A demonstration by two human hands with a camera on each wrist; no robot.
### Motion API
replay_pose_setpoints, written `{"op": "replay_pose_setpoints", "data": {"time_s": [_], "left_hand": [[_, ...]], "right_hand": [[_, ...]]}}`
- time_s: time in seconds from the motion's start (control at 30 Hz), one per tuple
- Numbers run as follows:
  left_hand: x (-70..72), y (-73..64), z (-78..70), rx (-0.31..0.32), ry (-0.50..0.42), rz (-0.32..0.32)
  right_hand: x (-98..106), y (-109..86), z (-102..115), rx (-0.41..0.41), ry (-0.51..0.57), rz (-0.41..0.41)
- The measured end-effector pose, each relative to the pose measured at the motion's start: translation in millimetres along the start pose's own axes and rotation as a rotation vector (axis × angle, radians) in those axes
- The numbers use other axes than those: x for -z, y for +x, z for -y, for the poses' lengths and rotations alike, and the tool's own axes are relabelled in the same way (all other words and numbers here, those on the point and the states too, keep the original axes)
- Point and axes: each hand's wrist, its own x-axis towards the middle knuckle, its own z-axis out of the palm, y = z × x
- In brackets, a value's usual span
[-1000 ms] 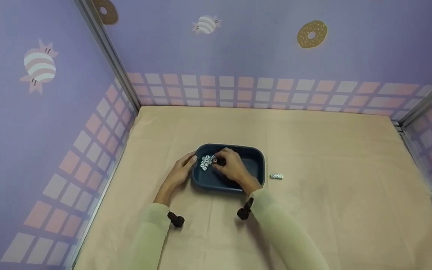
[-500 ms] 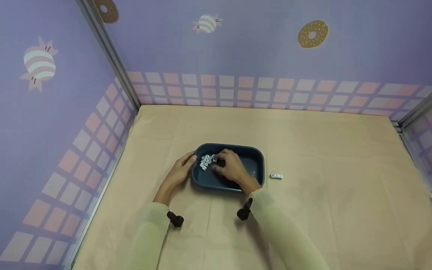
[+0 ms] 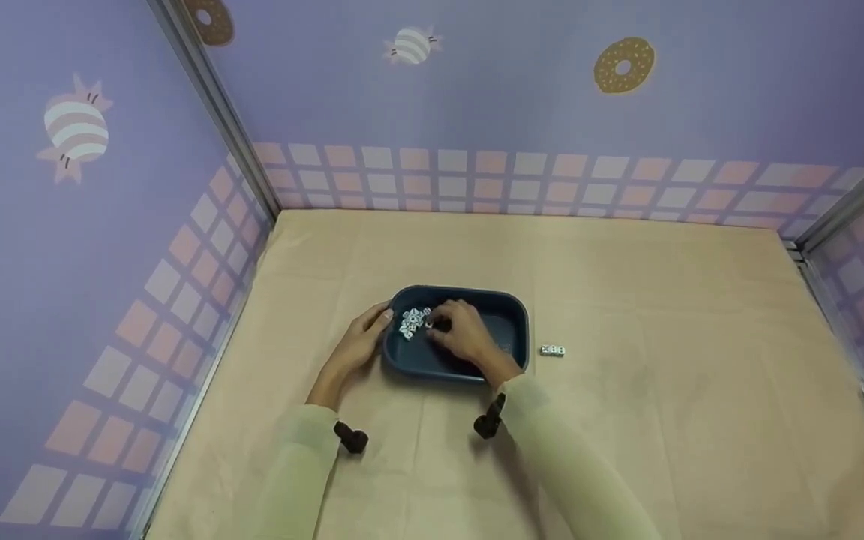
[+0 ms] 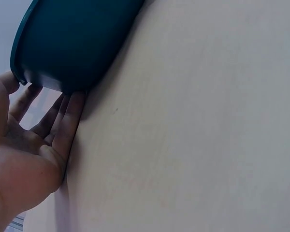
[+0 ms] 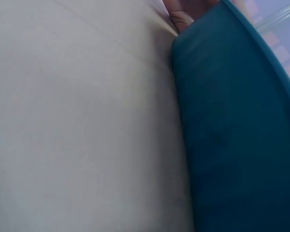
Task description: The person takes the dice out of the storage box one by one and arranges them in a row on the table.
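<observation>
A dark blue rectangular plastic tub (image 3: 511,304) stands on the cloth-covered table. My left hand (image 3: 357,341) holds its left end, thumb at the rim and fingers along the outer wall; the left wrist view shows those fingers (image 4: 67,121) fairly straight against the tub. Inside, my right hand (image 3: 466,334) pinches a small white die (image 3: 429,324) between thumb and fingertips. A heap of several white dice (image 3: 413,322) lies at the tub's left end, beside the right fingertips. The right wrist view has only the tub's outer side (image 5: 232,135); the right hand is hidden there.
To the right of the tub, a short row of three white dice (image 3: 552,350) lies on the beige cloth (image 3: 664,375). Purple patterned panels (image 3: 514,90) enclose the table at the back and both sides.
The die in my right fingertips has turned: a red-pipped face showed a second ago, and a different face shows now. The left hand and the tub have stayed in place.
</observation>
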Motion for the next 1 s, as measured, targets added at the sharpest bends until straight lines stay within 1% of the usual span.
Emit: {"op": "replay_pose_setpoints", "data": {"time_s": [0.2, 0.37, 0.5, 0.67, 0.73, 0.9, 1.0], "left_hand": [[0.6, -0.2, 0.8, 0.0, -0.017, 0.016], [0.6, 0.5, 0.9, -0.007, -0.018, 0.01], [0.0, 0.8, 1.5, -0.01, -0.032, 0.007], [-0.6, 1.2, 0.9, -0.011, -0.037, 0.009], [-0.6, 1.2, 0.7, -0.017, -0.027, 0.008], [-0.2, 1.3, 1.1, -0.037, 0.008, -0.011], [0.1, 0.6, 1.6, -0.037, 0.025, -0.014]], "right_hand": [[0.5, -0.4, 1.5, -0.027, 0.017, 0.031], [0.0, 0.8, 0.8, -0.048, -0.001, 0.072], [-0.1, 1.7, 0.0, -0.037, -0.025, 0.093], [1.6, 2.0, 0.7, -0.021, -0.039, 0.099], [1.7, 1.6, 1.3, -0.022, -0.045, 0.097], [0.4, 1.0, 4.0, -0.054, -0.064, 0.102], [0.5, 0.1, 6.8, -0.048, -0.101, 0.12]]}}
